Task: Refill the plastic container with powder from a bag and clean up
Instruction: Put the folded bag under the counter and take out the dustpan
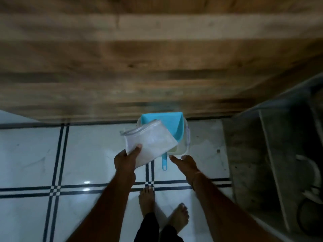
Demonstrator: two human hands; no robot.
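**Bag held over an open container on the floor: spill risks and hand pose**

The container [185,137], a clear lidless box, sits on the tiled floor [90,154] at the foot of a wooden panel [157,58]. A blue scoop [173,126] lies in it, the handle projecting over the near rim toward the person. The bag [150,145], translucent with a zip strip along its far edge and pale powder inside, is above the container's left part, overlapping it from this view; whether it touches the rim cannot be told.

Risks, as judged from this pose. The bag is pinched at one near corner only, so its weight hangs off that corner; the powder may shift suddenly and the bag swing or slip. Whether the zip is open is not clear. If it is, tilting it while the mouth lies partly outside the rim would send powder onto the tiles. The scoop takes up much of the opening and could deflect the stream. The container is light and unheld, and a nudge could slide it.

Left hand [125,159]: arm extended downward, thumb on top of the bag and fingers beneath, closed on the bag's near corner. Right hand [185,163]: arm extended, fingers loosely spread, holding nothing, just short of the container's near right corner.
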